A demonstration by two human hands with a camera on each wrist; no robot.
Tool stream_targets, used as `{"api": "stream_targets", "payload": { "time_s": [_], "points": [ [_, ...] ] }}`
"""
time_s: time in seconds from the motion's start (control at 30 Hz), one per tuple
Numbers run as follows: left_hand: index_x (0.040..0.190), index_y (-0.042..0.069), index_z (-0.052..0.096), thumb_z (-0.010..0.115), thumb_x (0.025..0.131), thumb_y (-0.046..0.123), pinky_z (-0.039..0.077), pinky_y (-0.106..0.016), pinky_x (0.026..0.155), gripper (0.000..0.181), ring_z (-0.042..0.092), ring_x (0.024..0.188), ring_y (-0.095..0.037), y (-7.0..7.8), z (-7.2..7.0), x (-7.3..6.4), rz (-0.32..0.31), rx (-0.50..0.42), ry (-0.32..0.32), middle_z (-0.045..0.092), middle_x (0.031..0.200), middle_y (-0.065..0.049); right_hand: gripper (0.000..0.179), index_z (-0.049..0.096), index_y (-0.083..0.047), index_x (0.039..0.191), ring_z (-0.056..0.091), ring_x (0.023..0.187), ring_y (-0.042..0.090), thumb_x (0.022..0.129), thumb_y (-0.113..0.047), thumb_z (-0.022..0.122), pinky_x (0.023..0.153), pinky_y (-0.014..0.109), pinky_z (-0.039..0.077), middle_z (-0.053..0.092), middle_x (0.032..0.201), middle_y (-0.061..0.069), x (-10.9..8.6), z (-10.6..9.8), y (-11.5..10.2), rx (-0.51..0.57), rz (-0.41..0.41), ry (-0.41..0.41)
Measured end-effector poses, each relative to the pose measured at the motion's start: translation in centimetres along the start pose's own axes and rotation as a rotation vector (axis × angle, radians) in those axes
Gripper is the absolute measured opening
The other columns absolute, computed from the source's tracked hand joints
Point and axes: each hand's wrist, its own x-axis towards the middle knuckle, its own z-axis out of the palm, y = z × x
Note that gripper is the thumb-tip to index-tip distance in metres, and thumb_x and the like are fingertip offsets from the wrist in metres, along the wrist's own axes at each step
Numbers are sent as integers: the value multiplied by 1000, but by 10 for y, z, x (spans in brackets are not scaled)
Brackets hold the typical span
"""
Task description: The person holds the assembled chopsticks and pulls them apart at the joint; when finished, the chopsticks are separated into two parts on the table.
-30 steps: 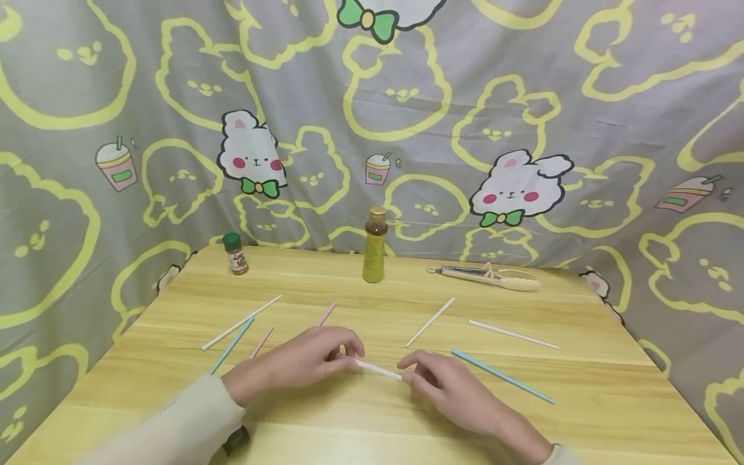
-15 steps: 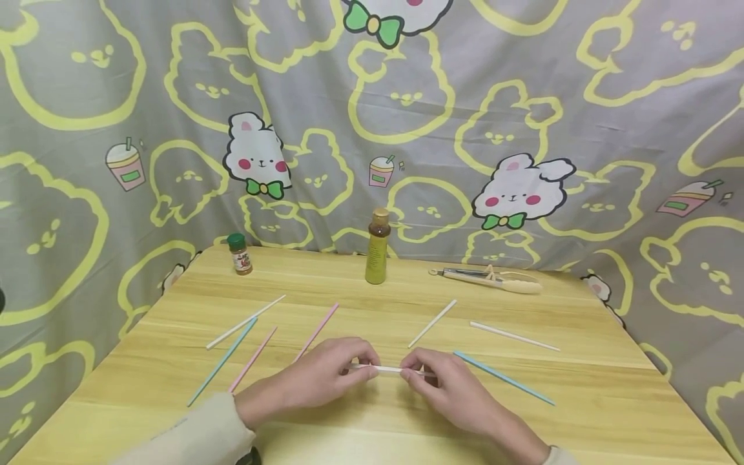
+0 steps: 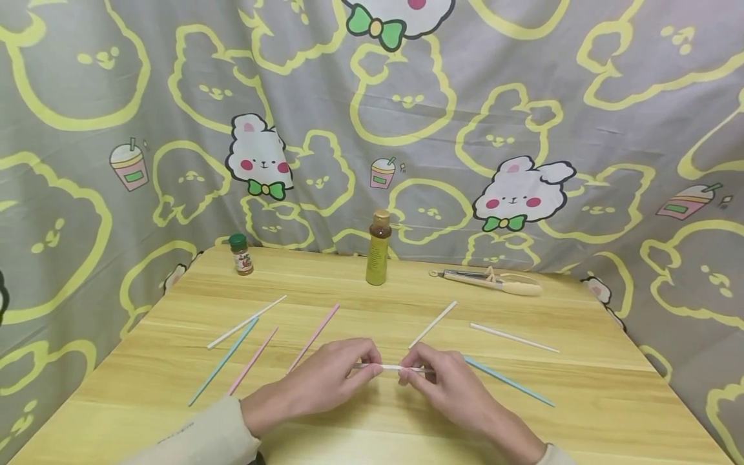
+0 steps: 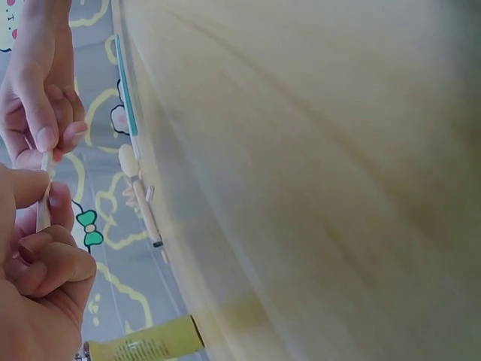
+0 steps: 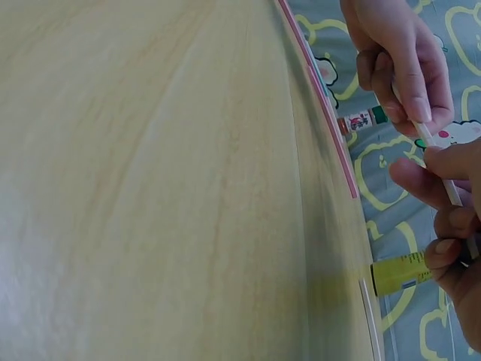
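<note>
A slim white chopstick (image 3: 391, 367) is held nearly level above the table, pinched from both sides. My left hand (image 3: 331, 374) grips it between thumb and fingers left of its middle. Close by, my right hand (image 3: 453, 384) pinches it right of the middle, so only a short white stretch shows between the hands in the head view. Its outer parts run behind the fingers. Both wrist views show the curled left hand (image 4: 45, 263) and right hand (image 5: 458, 218) on the chopstick, apart from the tabletop.
Left lie a white (image 3: 247, 323), a blue (image 3: 223, 361) and two pink chopsticks (image 3: 314, 338); right, two white (image 3: 514, 338) and a blue one (image 3: 511, 382). A green-capped spice jar (image 3: 241, 256), yellow-labelled bottle (image 3: 377, 252) and tongs (image 3: 488, 281) line the back, before a patterned curtain (image 3: 325, 77).
My left hand has shifted right, nearer the right hand. The held chopstick has turned from slanted to nearly level, and its visible stretch between the hands has shortened.
</note>
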Motion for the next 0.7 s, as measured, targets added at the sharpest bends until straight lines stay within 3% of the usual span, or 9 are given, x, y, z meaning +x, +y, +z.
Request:
{"api": "stream_targets", "payload": {
  "time_s": [0.13,0.2,0.27,0.33,0.4,0.47,0.6,0.7],
  "points": [
    [111,25,67,60,113,32,54,-21,76,10,58,83,1,-3,-3,-4,26,13,7,73,105,11,2,71,-16,104,49,61,-7,106,-15,72,55,16,48,82,92,-4,-1,-4,6,22,-35,-26],
    [110,22,68,59,113,32,56,-22,79,13,62,87,0,-9,-8,-8,13,16,39,74,104,8,4,71,-16,105,60,66,-1,105,-12,71,58,20,53,82,93,-5,-5,-12,12,29,-5,-3],
    [108,22,69,61,113,31,57,-24,79,13,65,89,-2,-18,-17,-13,-34,23,89,76,103,7,2,71,-14,106,71,80,3,105,-13,70,72,21,60,81,93,-8,-12,-25,19,18,63,50],
    [107,21,70,63,112,28,56,-24,77,10,65,88,-4,-28,-29,-20,-92,28,134,75,102,6,2,72,-12,107,73,83,6,105,-11,70,80,25,63,80,92,-8,-19,-39,26,20,145,110],
    [110,18,71,64,111,22,53,-24,70,9,61,80,-4,-36,-40,-24,-138,33,153,72,98,6,6,72,-10,110,76,91,8,106,-14,70,94,32,64,78,92,-7,-23,-51,31,11,208,146],
    [115,15,72,62,112,16,51,-24,68,11,57,78,-5,-42,-49,-25,-145,39,146,70,98,4,14,72,-8,114,77,97,9,109,-20,68,104,42,61,77,95,-4,-24,-60,35,-5,251,161],
    [127,14,73,59,113,12,54,-25,70,20,59,78,-2,-50,-58,-20,-108,43,115,74,111,-2,22,72,-9,122,77,102,16,113,-26,63,105,55,59,76,100,2,-18,-68,39,-59,251,166],
    [128,14,74,59,113,13,57,-26,64,21,60,58,-2,-57,-60,-12,-102,32,92,77,121,-9,18,72,-12,121,75,103,17,112,-25,63,98,47,62,78,104,1,-8,-70,44,-113,222,175]
  ]
}}
